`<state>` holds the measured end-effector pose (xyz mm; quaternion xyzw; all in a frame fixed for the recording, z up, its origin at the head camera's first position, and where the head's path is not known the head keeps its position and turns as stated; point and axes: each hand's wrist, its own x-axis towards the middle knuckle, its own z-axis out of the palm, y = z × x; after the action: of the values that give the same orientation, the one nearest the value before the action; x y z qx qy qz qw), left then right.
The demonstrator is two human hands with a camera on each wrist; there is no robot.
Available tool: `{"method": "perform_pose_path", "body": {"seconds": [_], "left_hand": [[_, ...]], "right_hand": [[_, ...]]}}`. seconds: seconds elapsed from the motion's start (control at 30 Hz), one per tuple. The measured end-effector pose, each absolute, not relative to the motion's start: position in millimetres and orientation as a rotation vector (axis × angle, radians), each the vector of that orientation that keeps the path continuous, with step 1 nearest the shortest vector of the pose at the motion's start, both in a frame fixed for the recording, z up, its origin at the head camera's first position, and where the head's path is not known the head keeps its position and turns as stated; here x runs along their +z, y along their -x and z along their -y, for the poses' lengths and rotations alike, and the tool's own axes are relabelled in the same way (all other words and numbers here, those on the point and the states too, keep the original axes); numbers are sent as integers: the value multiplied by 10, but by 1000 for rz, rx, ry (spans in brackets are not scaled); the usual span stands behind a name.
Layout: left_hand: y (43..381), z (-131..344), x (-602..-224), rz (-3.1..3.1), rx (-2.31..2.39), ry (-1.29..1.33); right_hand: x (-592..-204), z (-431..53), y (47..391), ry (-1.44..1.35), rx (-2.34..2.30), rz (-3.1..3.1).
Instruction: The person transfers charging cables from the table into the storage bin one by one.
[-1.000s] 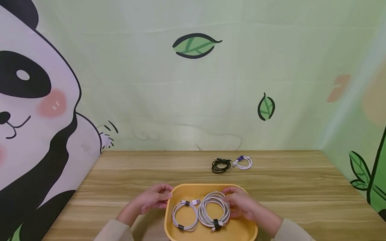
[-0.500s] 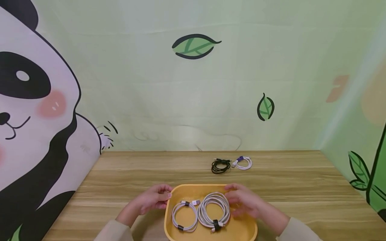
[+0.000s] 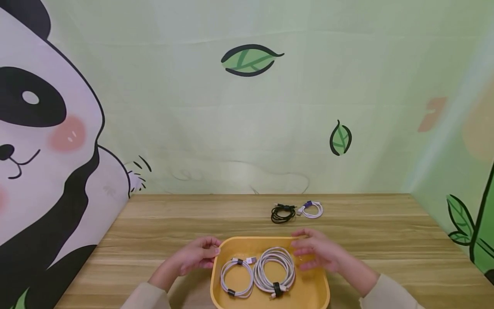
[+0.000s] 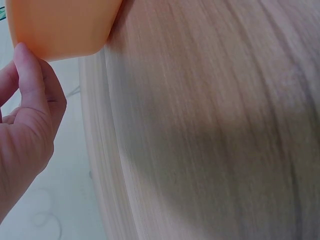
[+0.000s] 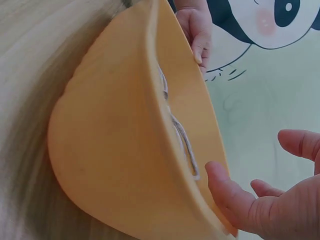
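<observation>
A yellow-orange tray point(image 3: 308, 296) stands at the table's front edge side. My left hand point(image 3: 198, 255) pinches its far left corner; in the left wrist view the thumb lies against the tray wall point(image 4: 65, 30). Inside lie two coiled white charging cables: a thin coil point(image 3: 222, 279) at left with black ties and a USB plug, and a thicker grey-white coil point(image 3: 259, 274) beside it with a black strap. My right hand point(image 3: 318, 252) hovers over the tray's far right corner with spread fingers, holding nothing, just right of the thick coil.
Behind the tray, a black coiled cable point(image 3: 283, 213) and a small white coiled cable point(image 3: 317, 210) with a purple tie lie on the wooden table point(image 3: 173, 214). A printed panda-and-leaf backdrop point(image 3: 193, 107) rises at the table's rear.
My right hand has let go of the thick coil and moved right and slightly away from it, its fingers spreading. The left hand, tray and cables keep their places.
</observation>
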<state>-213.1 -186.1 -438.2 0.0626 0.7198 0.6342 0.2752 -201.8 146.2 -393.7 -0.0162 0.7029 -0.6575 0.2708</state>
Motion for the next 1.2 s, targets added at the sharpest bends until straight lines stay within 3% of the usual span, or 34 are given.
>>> {"method": "perform_pose_path", "body": {"seconds": [1.2], "left_hand": [[2137, 1887, -4427, -1886, 1736, -179]], "right_hand": [[-3860, -1762, 2410, 44, -1837, -1896]]}}
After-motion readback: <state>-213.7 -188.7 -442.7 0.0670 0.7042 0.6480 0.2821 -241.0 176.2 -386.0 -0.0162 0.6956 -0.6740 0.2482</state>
